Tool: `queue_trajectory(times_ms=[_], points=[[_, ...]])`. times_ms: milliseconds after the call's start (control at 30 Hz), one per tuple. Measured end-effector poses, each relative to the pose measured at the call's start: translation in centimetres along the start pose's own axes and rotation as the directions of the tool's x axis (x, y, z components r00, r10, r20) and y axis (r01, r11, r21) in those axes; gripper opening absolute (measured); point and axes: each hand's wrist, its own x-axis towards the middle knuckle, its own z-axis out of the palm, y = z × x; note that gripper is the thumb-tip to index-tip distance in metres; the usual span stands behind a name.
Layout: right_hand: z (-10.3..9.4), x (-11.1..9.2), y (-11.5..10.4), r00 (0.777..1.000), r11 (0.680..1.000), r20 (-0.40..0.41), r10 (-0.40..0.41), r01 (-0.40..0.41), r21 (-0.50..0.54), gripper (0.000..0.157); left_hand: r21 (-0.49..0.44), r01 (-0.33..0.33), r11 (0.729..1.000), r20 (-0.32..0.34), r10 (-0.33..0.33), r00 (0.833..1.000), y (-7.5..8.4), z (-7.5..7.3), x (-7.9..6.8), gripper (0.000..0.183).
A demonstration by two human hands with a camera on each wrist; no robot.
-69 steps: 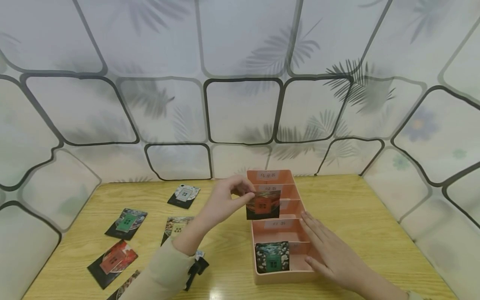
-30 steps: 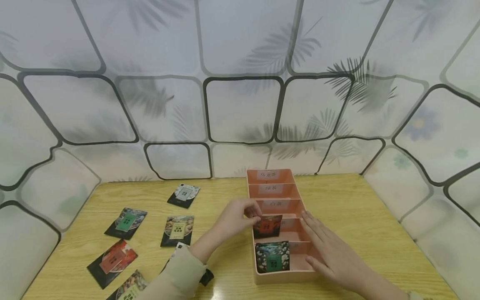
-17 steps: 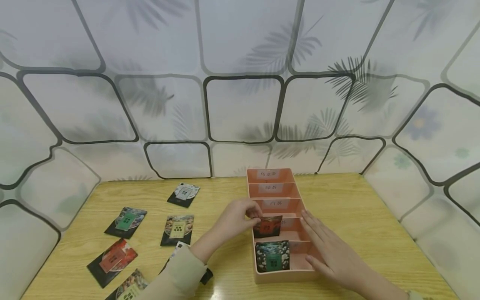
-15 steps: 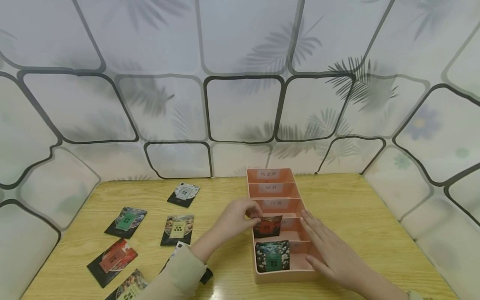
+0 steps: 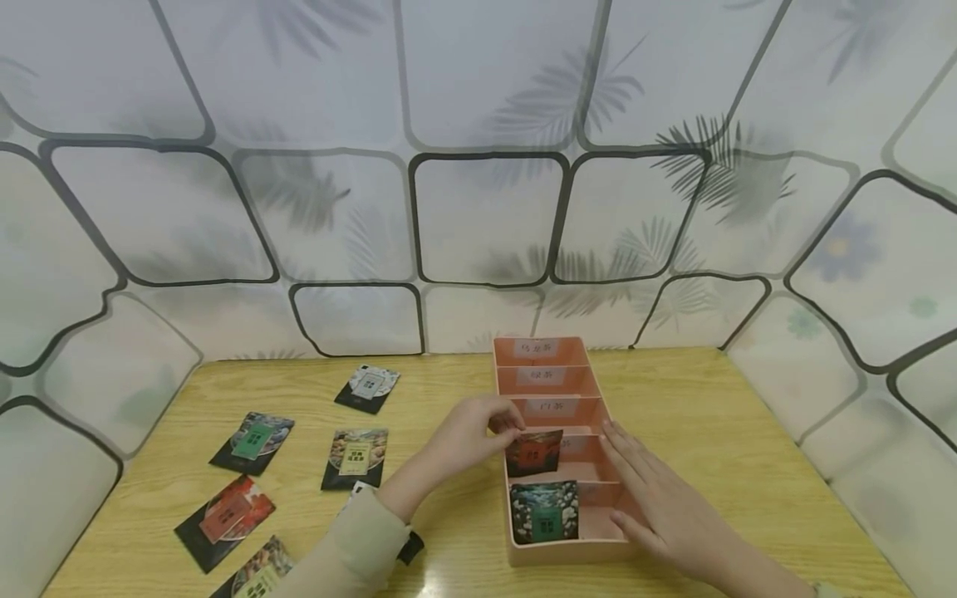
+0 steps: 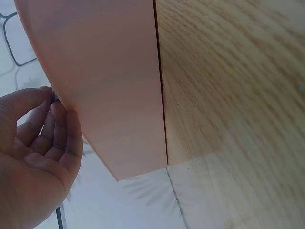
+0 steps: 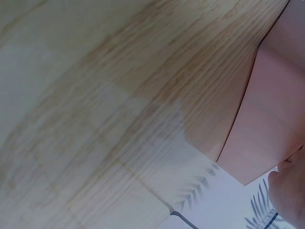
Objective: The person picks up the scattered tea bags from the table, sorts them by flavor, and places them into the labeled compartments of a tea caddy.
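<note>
The dark-red packet (image 5: 532, 455) is sitting in the pink box (image 5: 571, 554), second compartment (image 5: 594, 467) from the near end. The left grip (image 5: 475, 430) is pinching its upper corner; the right grip (image 5: 658, 505) is resting straight-fingered against the box. Placing is apparently finishing; next is probably calling for letting go.

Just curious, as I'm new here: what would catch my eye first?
The long salmon-pink plastic box with labelled compartments, standing right of centre on the yellow wood-grain table, would probably stand out first. Next comes the flat red-and-black printed packet that the bare left hand pinches in the second-nearest compartment. Colourful rectangular packets also lie scattered on the table's left side.
</note>
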Motion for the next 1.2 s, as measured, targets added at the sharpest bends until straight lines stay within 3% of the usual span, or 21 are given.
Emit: queue_trajectory(times_ms=[500, 700, 1200], points=[[0.1, 0.1, -0.1, 1.0, 1.0, -0.014, 0.009, -0.009, 0.013, 0.088, -0.01, 0.026, 1.0, -0.027, -0.026, 0.999, 0.2, -1.6, -0.6, 0.008], [0.1, 0.1, 0.0, 1.0, 1.0, -0.015, 0.005, -0.005, 0.015, 0.089, 0.009, 0.017, 1.0, -0.04, -0.017, 0.999, 0.2, -2.9, -1.1, 0.009], [0.2, 0.0, 0.0, 1.0, 1.0, -0.026, -0.009, 0.009, 0.007, 0.086, 0.082, 0.07, 0.994, -0.093, -0.062, 0.994, -1.2, -6.6, -3.3, 0.008]])
